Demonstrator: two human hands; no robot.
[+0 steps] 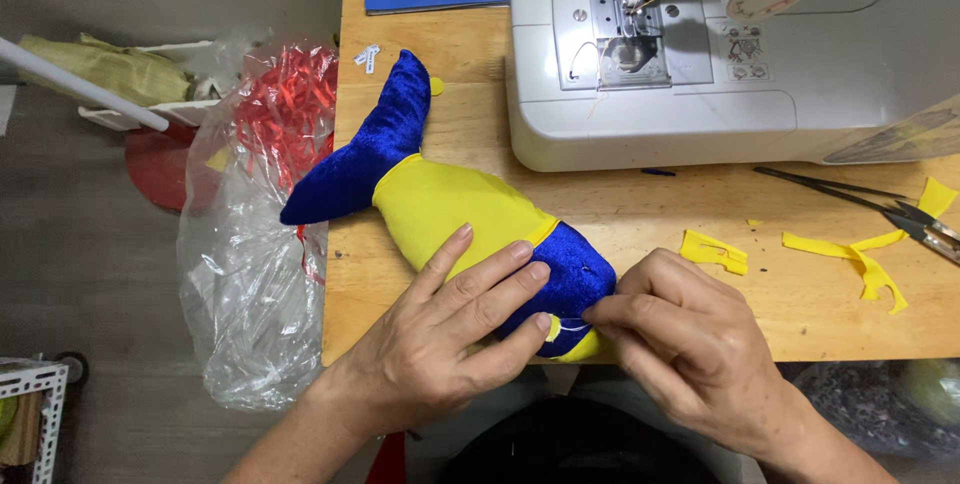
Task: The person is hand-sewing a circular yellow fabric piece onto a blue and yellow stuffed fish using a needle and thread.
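While both hands work at one end: stuffed toy [455,209], blue and yellow, lying on the worktop [640,219] near its front edge.
Long axis: running diagonally, from the blue tail at upper left, toward the sewing machine [720,74], down to the blue end at lower right, close to the body.
Toy from fingers: near end directly under both hands; tail well away to the upper left.
Nearer hand: both touching; left hand [450,339] covering more of the body, right hand [690,334] only at the tip.
Left fingers [500,289]: spread flat, pressing across the yellow middle and blue end; thumb tucked at the underside by a yellow patch.
Right fingers [625,319]: pressed together, pinching at the blue end where a short white thread shows; needle, if any, too small to tell.
Right of hands: yellow scraps [715,251] and scissors [860,199] lying apart on the worktop.
Left, off the worktop: plastic bag [250,274] with red shreds.
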